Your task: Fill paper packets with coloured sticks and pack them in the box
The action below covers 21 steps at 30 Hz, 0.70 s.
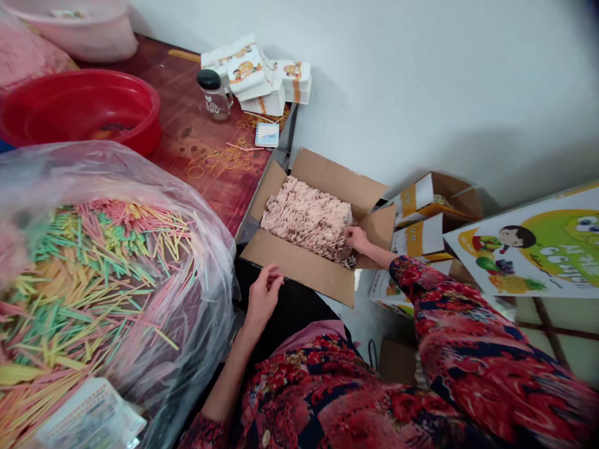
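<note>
The open cardboard box (299,268) sits just beyond the right edge of the table (180,146), in front of the person, where both arms can get at it. Its flaps lie folded outward, which leaves the mouth free for a hand to come in from above. Inside, the pale pink crinkled paper pieces (306,215) stand packed in tight rows, probably so that they prop one another up. The right hand (358,240) reaches in at the end farthest from the table, fingers bent against the last pieces; whether it pinches any, I cannot tell. The left hand (264,293) hangs half open by the near flap, with nothing visible in it, perhaps kept close to steady the cardboard. Rubber bands (229,156) lie loose near the table's right edge, and printed white paper bags (262,75) are stacked at its far right corner, seemingly within easy reach.
</note>
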Each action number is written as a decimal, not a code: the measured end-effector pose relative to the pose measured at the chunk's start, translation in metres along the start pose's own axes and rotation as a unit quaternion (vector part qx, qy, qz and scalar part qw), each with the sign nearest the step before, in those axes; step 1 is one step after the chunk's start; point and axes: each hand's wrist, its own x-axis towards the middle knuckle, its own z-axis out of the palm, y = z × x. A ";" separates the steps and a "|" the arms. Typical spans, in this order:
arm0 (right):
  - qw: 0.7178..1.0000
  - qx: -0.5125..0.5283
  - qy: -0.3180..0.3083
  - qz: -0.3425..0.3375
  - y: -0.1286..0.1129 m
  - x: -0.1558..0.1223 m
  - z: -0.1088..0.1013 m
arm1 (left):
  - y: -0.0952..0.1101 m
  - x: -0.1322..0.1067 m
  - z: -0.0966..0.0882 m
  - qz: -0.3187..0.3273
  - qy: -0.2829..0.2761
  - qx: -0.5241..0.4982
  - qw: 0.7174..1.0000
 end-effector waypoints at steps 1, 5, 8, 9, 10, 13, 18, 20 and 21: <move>1.000 0.006 -0.002 -0.003 0.000 0.001 0.001 | 0.000 0.000 0.001 0.000 -0.001 -0.001 1.000; 0.999 0.029 -0.017 -0.017 -0.004 0.006 0.007 | -0.001 0.001 0.005 -0.002 -0.003 0.006 1.000; 0.999 0.040 -0.021 -0.026 -0.008 0.009 0.012 | -0.002 0.000 0.009 -0.002 -0.008 0.009 1.000; 0.999 0.042 -0.022 -0.026 -0.009 0.009 0.012 | -0.001 0.000 0.010 0.000 -0.012 0.011 1.000; 0.999 0.044 -0.023 -0.023 -0.009 0.009 0.013 | -0.001 -0.001 0.010 0.001 -0.015 0.014 1.000; 0.999 0.044 -0.018 -0.004 -0.007 0.006 0.011 | 0.003 -0.003 0.008 0.001 -0.019 0.024 1.000; 0.998 0.032 0.011 0.047 -0.001 -0.002 0.008 | 0.006 -0.006 0.002 0.005 -0.012 0.029 1.000; 0.998 0.023 0.013 0.066 -0.001 -0.003 0.008 | 0.005 -0.007 0.001 0.008 -0.011 0.029 0.999; 0.997 0.021 0.010 0.071 -0.001 -0.003 0.009 | 0.005 -0.007 0.001 0.008 -0.010 0.030 0.999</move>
